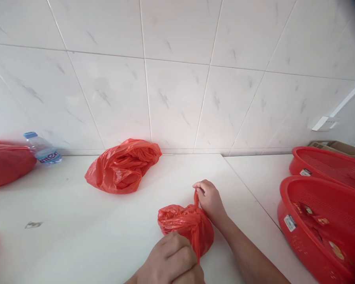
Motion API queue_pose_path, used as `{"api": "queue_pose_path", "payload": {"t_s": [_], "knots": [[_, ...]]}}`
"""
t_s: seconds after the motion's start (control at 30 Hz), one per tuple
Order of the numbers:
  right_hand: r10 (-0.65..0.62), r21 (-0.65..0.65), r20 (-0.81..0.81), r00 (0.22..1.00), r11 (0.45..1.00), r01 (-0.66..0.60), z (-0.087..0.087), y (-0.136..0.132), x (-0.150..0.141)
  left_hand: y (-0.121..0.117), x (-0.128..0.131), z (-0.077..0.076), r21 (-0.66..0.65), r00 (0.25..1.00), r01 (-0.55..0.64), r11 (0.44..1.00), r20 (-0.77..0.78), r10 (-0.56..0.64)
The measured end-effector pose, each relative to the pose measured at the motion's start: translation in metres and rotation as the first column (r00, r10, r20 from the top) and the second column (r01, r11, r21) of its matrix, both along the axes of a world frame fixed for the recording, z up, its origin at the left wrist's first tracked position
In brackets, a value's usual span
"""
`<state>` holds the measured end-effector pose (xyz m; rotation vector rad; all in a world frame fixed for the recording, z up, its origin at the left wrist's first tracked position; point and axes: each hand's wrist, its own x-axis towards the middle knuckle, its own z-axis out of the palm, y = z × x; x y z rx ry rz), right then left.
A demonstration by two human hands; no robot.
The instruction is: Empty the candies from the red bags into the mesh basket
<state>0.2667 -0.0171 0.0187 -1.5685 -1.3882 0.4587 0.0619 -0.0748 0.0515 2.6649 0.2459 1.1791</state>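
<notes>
A bunched red plastic bag point(205, 232) rests on the white tabletop, its gathered top pulled into strips. My right hand point(211, 199) pinches one strip and draws it up at the bag's far side. At the near side, my left hand point(174, 260) is closed in a fist, and another strip of the bag runs down into it. Part of the bag is hidden behind my left hand, and what the bag holds does not show.
Another crumpled red plastic bag point(122, 167) lies by the tiled wall. At the left are a water bottle point(44, 150) and a full red bag point(8, 163). Red plastic baskets point(286, 201) stand at the right, the nearer one with packets inside; a cardboard box point(337, 146) is behind.
</notes>
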Motion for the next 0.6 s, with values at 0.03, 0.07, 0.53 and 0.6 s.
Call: {"api": "queue_pose_path", "payload": {"t_s": [0.03, 0.07, 0.53, 0.6], "knots": [[-0.006, 0.007, 0.012, 1.0, 1.0, 0.006, -0.001, 0.001, 0.001, 0.002, 0.0, 0.0, 0.012, 1.0, 0.011, 1.0, 0.006, -0.011], [-0.014, 0.009, 0.019, 1.0, 1.0, 0.014, -0.002, 0.001, 0.002, 0.005, -0.001, 0.0, 0.015, 1.0, 0.028, 1.0, 0.0, -0.028], [0.049, -0.218, 0.116, 0.992, 0.976, -0.023, -0.038, 0.01, 0.043, 0.031, -0.021, -0.004, -0.283, 0.856, -0.348, 0.894, -0.485, 0.179], [0.033, -0.192, 0.171, 0.985, 0.981, 0.0, -0.052, 0.016, 0.05, 0.031, -0.049, 0.006, -0.317, 0.837, -0.433, 0.844, -0.487, 0.247]]}}
